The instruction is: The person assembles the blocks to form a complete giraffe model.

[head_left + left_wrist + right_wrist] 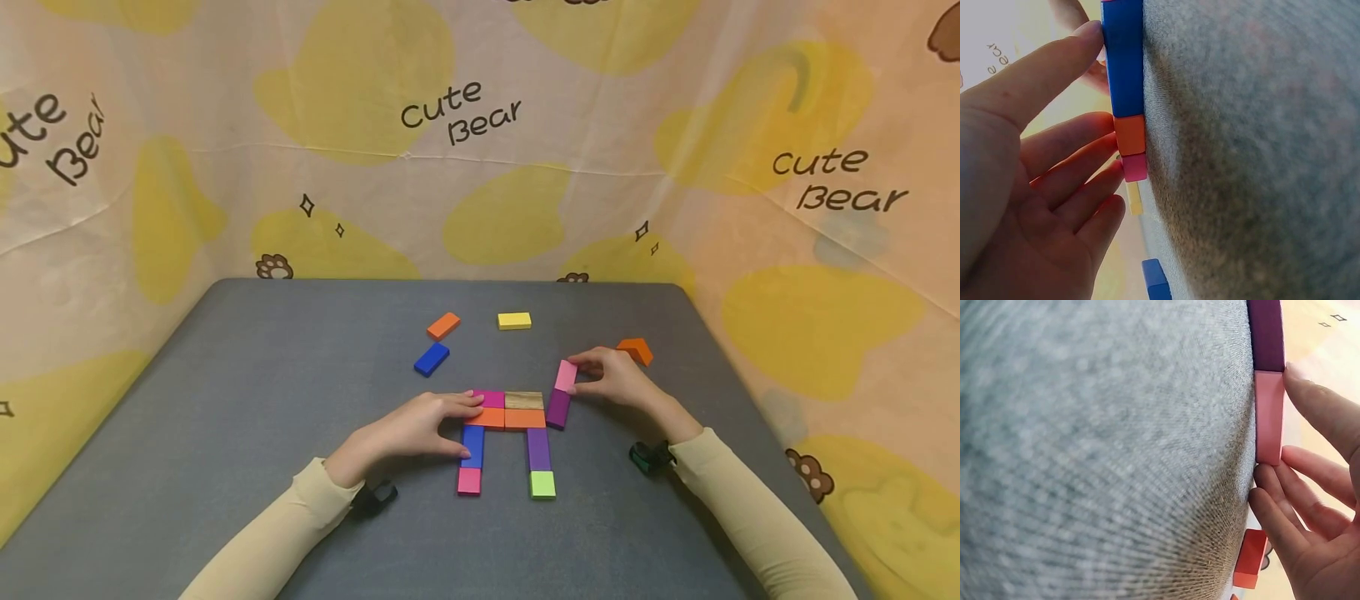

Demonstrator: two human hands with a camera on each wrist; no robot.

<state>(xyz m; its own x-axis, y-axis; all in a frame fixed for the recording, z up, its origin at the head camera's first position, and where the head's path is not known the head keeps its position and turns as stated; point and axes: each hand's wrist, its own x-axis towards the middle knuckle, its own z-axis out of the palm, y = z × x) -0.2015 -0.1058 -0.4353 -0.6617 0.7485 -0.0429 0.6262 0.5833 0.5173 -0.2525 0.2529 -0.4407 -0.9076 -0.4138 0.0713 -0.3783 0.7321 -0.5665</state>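
In the head view several coloured blocks form a flat figure. A magenta block [490,399] and a wood-grain block [523,400] lie above two orange blocks [524,419]. Below stand a blue block [472,447] over a pink-red one [469,482], and a violet block [538,450] over a lime block [543,485]. My left hand [420,425] rests fairly straight fingers on the left side, thumb at the blue block. My right hand [615,377] pinches a light pink block [1269,419] between thumb and fingertips. Its near end meets a slanted purple block [558,409] beside the figure.
Farther back on the grey table [337,333] lie an orange block [443,326], a blue block [432,359] and a yellow block [514,321]. More orange pieces [636,350] sit behind my right hand. A patterned cloth [480,208] surrounds the table's back and sides.
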